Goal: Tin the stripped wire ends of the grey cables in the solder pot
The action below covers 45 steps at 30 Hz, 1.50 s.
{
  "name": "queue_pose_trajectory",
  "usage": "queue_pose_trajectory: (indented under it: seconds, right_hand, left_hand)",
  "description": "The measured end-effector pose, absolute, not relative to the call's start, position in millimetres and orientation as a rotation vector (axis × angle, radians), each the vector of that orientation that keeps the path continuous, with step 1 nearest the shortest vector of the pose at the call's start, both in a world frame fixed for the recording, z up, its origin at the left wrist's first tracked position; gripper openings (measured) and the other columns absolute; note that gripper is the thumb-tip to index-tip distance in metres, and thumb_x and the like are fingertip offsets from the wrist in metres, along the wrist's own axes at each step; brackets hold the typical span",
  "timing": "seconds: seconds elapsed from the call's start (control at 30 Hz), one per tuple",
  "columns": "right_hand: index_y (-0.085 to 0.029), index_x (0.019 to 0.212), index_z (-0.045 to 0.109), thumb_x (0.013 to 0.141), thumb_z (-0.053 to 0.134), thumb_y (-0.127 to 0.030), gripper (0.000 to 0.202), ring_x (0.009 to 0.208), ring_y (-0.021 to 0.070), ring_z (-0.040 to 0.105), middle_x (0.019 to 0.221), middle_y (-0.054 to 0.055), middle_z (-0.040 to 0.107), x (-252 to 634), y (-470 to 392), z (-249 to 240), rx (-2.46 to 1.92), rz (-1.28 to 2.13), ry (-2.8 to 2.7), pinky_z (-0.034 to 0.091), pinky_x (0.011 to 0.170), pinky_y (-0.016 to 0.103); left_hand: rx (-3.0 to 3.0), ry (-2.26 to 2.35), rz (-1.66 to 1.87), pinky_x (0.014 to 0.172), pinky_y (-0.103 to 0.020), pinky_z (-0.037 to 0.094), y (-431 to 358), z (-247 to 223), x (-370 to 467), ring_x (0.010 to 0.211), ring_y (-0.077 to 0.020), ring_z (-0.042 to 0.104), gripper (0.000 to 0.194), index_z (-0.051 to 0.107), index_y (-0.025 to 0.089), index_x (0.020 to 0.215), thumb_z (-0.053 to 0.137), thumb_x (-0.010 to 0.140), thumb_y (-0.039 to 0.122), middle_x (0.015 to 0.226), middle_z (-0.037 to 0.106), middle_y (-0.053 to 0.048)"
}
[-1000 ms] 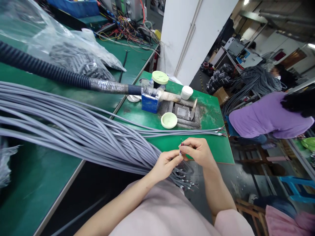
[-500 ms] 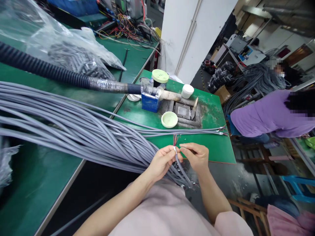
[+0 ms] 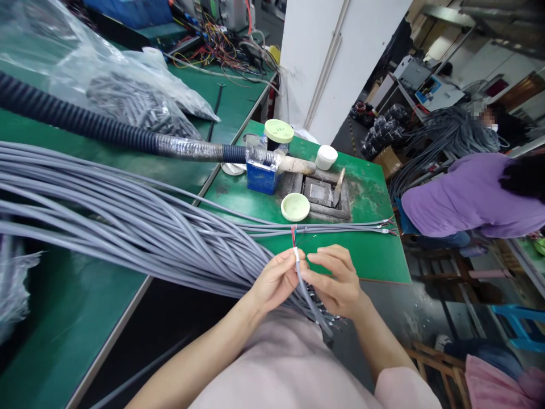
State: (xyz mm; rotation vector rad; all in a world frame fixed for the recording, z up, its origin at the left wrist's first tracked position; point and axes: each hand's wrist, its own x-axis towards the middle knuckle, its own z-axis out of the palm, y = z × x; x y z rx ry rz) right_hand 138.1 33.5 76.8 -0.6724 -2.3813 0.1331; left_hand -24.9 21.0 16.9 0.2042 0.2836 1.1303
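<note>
Between thumb and fingers, my left hand (image 3: 276,278) grips a grey cable (image 3: 307,295) just below its stripped end. A white band wraps the cable there, and thin coloured wires (image 3: 293,236), red and green among them, stand up from it. My right hand (image 3: 338,278) is beside the cable with its fingers spread and bent, holding nothing that I can see; whether a fingertip touches the cable I cannot tell. A thick bundle of grey cables (image 3: 140,227) runs in from the left and passes beneath my hands. A few separate cables (image 3: 332,228) lie across the green table (image 3: 366,258).
Beyond the cables are a pale green dish (image 3: 295,207), a square metal pot (image 3: 320,193) with a flat scraper (image 3: 339,187), a blue box (image 3: 261,178), a lidded jar (image 3: 279,132) and a white tub (image 3: 326,157). A ribbed hose (image 3: 106,128) crosses above. A co-worker (image 3: 455,193) sits at right.
My right hand has gone from a pinch by the wires to spread fingers. The wires, splayed before, now stand closer together and more upright, and the cable end has shifted slightly left.
</note>
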Motion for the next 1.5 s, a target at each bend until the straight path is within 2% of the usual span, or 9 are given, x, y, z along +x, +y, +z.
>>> queue_pose_trajectory:
  seconds: [0.1,0.2,0.33,0.47,0.6,1.07,1.5]
  right_hand:
    - [-0.035,0.116,0.064,0.088,0.057,-0.022,0.032,0.125,0.0227,0.048,0.128,0.003,0.063,134.5,35.6,72.8,-0.628,0.045,-2.471,0.04,0.104,0.045]
    - [-0.034,0.117,0.064,0.089,0.058,-0.03,0.028,0.126,0.0232,0.048,0.125,0.003,0.065,134.6,47.6,73.2,-0.606,0.046,-2.462,0.038,0.106,0.048]
    - [-0.029,0.116,0.066,0.09,0.058,-0.032,0.027,0.112,0.0242,0.06,0.109,0.005,0.072,138.7,79.7,86.8,-0.688,0.141,-2.232,0.047,0.097,0.046]
    - [-0.025,0.101,0.071,0.091,0.055,-0.028,0.019,0.096,0.0222,0.065,0.098,0.005,0.073,133.9,111.5,103.8,-0.928,0.253,-2.053,0.051,0.087,0.04]
    - [-0.024,0.087,0.072,0.092,0.055,-0.03,0.019,0.087,0.02,0.066,0.088,0.003,0.074,118.3,134.0,109.2,-1.028,0.339,-2.029,0.051,0.084,0.036]
    - [-0.021,0.075,0.072,0.089,0.056,-0.032,0.023,0.08,0.0188,0.067,0.079,0.001,0.073,82.4,175.1,99.3,-1.06,0.518,-2.153,0.05,0.076,0.03]
    - [-0.021,0.072,0.07,0.089,0.055,-0.036,0.027,0.077,0.0182,0.066,0.076,0.001,0.073,74.4,184.5,89.6,-1.149,0.534,-2.207,0.048,0.077,0.028]
  left_hand:
    - [0.253,0.327,1.142,0.061,-0.019,0.047,22.1,18.8,-23.8,0.061,-0.008,0.058,0.018,0.062,0.014,0.079,0.068,0.082,0.031,0.069,0.063,0.0]
    - [0.416,0.448,1.196,0.061,-0.02,0.047,23.1,21.7,-25.9,0.062,-0.0093,0.059,0.022,0.064,0.015,0.09,0.065,0.084,0.036,0.072,0.065,0.0]
    - [0.988,0.81,1.388,0.076,-0.029,0.049,25.0,23.4,-40.3,0.076,-0.0153,0.064,0.024,0.065,0.017,0.106,0.06,0.088,0.032,0.081,0.071,-0.005]
    - [1.602,1.172,1.609,0.076,-0.032,0.046,31.4,15.1,-59.1,0.077,-0.0172,0.063,0.013,0.068,0.019,0.096,0.06,0.086,0.02,0.081,0.072,-0.005]
    - [1.855,1.316,1.652,0.074,-0.033,0.045,38.8,2.3,-66.5,0.073,-0.0165,0.062,0.011,0.067,0.019,0.093,0.06,0.085,0.017,0.078,0.071,-0.004]
    - [1.982,1.344,1.582,0.074,-0.032,0.042,41.3,-2.6,-64.3,0.072,-0.0145,0.063,0.011,0.065,0.019,0.095,0.061,0.085,0.017,0.078,0.07,-0.002]
    - [2.015,1.336,1.584,0.074,-0.032,0.042,41.6,-1.1,-64.5,0.072,-0.0141,0.062,0.013,0.063,0.019,0.096,0.061,0.084,0.015,0.077,0.069,-0.001]
